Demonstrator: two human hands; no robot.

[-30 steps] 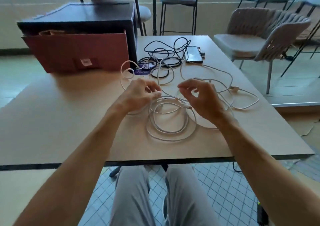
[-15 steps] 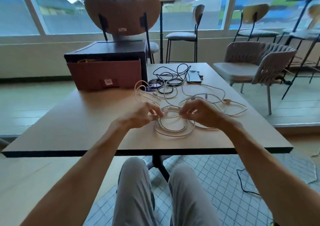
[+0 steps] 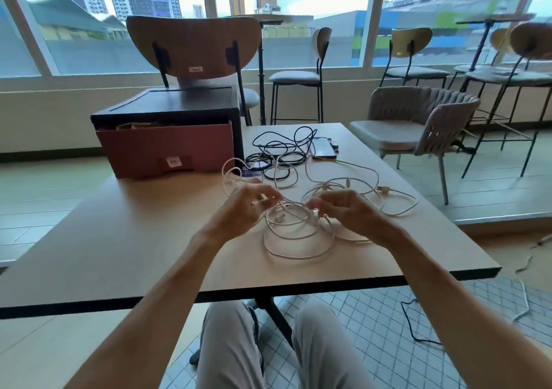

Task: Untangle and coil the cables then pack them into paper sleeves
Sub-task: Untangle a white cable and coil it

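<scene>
A tangle of white cables (image 3: 298, 239) lies in loose loops on the wooden table (image 3: 134, 239) in front of me. My left hand (image 3: 242, 209) pinches a white strand at the left edge of the loops. My right hand (image 3: 349, 212) pinches another strand with a small connector at the right edge. More white cable (image 3: 397, 206) trails off to the right. Behind it lies a bundle of black cables (image 3: 280, 155). Brown paper sleeves (image 3: 134, 125) poke out of the red drawer.
A black box with an open red drawer (image 3: 167, 146) stands at the table's back left. A phone (image 3: 322, 148) lies beside the black cables. Chairs (image 3: 418, 125) stand to the right and behind. The table's near edge (image 3: 268, 294) is above my knees.
The camera has tilted up, so windows and chairs now show. Both hands stay on the white cables, with the fingers drawn closer together over the loops.
</scene>
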